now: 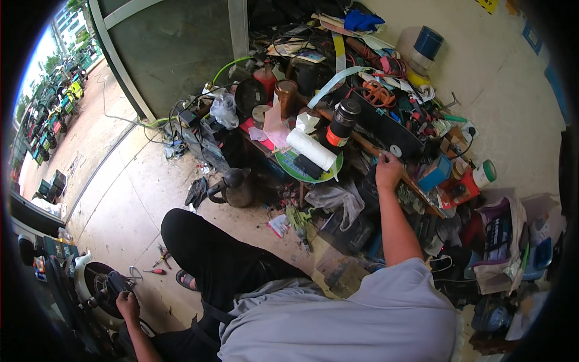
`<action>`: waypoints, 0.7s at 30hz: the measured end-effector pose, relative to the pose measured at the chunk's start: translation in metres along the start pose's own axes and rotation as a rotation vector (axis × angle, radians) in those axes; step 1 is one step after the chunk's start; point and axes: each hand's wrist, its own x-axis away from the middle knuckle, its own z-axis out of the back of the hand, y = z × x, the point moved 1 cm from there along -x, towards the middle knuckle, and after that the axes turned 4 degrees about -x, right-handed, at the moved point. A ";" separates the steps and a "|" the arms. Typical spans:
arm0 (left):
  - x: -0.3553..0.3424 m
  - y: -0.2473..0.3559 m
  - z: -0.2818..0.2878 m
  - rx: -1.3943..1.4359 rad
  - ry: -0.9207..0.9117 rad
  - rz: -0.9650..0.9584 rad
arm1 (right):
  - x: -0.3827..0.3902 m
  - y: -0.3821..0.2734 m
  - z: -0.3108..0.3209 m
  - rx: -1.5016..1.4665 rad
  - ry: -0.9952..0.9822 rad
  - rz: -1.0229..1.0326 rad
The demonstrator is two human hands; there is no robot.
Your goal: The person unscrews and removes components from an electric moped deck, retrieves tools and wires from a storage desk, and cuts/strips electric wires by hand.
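My left hand [128,306] is low on the left, its fingers closed round a dark grey, blocky part [118,283]. That part is in front of a black wheel [99,288] with a white cover piece; its exact kind does not show. My right hand [389,170] reaches out to the cluttered bench, fingers pinched together at the front edge of a long black tool tray [386,130]. Whatever the fingertips hold is too small to make out. Left of that hand stands a black thermos [345,114], with a white paper roll [310,149] lying beside it on a round green board [288,166].
Tools, cables and bags crowd the bench. On the floor are a dark kettle [237,188], pliers [162,256], a red-handled screwdriver [155,271] and a green tool [300,223]. A blue box [435,173] is right of my right hand. Outside, several scooters [54,114] stand parked.
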 end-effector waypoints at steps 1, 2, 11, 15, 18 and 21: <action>0.001 0.006 0.000 0.002 -0.001 -0.003 | -0.001 -0.001 0.000 0.010 0.013 0.017; 0.005 0.031 -0.005 -0.013 -0.036 0.034 | -0.003 0.002 0.004 0.031 0.034 0.032; 0.005 0.018 -0.001 -0.012 -0.028 0.036 | -0.024 -0.029 -0.019 0.094 0.047 0.116; -0.001 0.000 -0.002 -0.015 -0.008 -0.048 | -0.045 -0.029 -0.036 0.091 0.057 0.200; 0.003 0.004 0.001 -0.062 -0.012 -0.039 | -0.057 -0.033 -0.046 0.225 -0.030 0.173; 0.012 0.050 -0.004 -0.011 -0.053 0.059 | -0.075 -0.022 -0.046 0.498 -0.157 0.151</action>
